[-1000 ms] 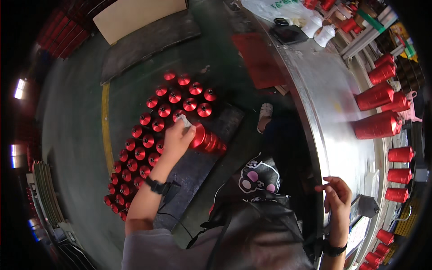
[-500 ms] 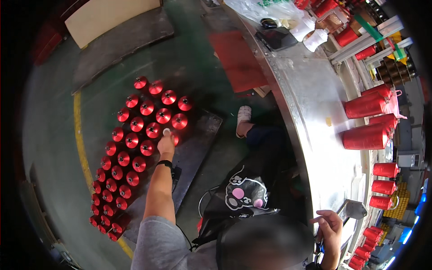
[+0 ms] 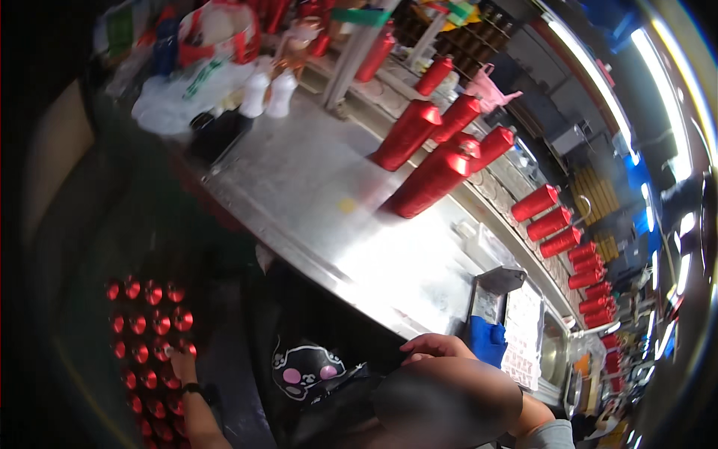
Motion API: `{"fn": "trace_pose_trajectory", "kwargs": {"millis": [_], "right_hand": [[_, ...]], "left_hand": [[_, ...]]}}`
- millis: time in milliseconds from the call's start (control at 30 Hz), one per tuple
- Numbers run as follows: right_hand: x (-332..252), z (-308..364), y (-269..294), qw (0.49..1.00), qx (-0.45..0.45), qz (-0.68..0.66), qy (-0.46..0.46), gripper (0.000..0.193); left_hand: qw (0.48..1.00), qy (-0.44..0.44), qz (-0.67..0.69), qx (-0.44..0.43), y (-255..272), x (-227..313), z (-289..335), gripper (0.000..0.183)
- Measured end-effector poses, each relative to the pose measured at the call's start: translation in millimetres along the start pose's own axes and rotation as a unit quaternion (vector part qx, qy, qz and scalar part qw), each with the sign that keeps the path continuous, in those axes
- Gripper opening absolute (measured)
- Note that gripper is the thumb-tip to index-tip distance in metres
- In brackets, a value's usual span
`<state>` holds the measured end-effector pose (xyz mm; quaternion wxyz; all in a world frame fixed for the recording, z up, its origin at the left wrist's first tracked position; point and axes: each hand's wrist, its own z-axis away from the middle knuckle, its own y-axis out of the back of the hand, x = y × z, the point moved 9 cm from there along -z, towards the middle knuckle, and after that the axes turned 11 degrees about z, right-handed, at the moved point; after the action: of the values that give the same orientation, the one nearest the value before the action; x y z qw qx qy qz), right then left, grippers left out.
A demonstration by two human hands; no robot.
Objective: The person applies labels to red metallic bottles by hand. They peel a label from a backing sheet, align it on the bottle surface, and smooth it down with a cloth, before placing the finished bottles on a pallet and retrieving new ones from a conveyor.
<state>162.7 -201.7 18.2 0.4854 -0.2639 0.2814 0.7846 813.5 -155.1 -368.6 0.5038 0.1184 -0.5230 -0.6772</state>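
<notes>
At the lower left, my left hand point(image 3: 182, 363) reaches down among several shiny red metal cylinders point(image 3: 138, 325) standing in rows near the floor. Its fingers are closed beside the top of one red cylinder point(image 3: 189, 349) at the edge of the group. A small pale spot shows at the fingertips, too blurred to name. My right hand point(image 3: 440, 347) is near the front edge of the metal workbench point(image 3: 299, 194), fingers loosely bent and apart, with nothing seen in them. A dark blurred shape hides part of that hand and forearm.
Tall red cylinders point(image 3: 432, 181) stand on the bench, with more in a row point(image 3: 550, 223) behind. Further along lie a blue object point(image 3: 488, 340) and a printed sheet point(image 3: 523, 329). White bottles point(image 3: 280, 93) and a plastic bag point(image 3: 179, 93) sit at the far end.
The view has swung right and up toward the bench, so the floor cylinders appear lower left. My left hand remains at the cylinder group. My right hand now shows beside the bench's front edge.
</notes>
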Motion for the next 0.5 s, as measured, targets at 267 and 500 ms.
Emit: {"fn": "trace_pose_trajectory", "kwargs": {"millis": [267,500], "right_hand": [[33.1,49.4,43.5,0.994,0.030,-0.064,0.087,0.030],[68.2,91.5,92.0,0.985,0.093,-0.085,0.118,0.028]], "left_hand": [[0.871,-0.392,0.294,0.014,108.2,354.2,128.6,0.030],[0.647,-0.620,0.373,-0.240,49.4,656.3,433.0,0.074]]}}
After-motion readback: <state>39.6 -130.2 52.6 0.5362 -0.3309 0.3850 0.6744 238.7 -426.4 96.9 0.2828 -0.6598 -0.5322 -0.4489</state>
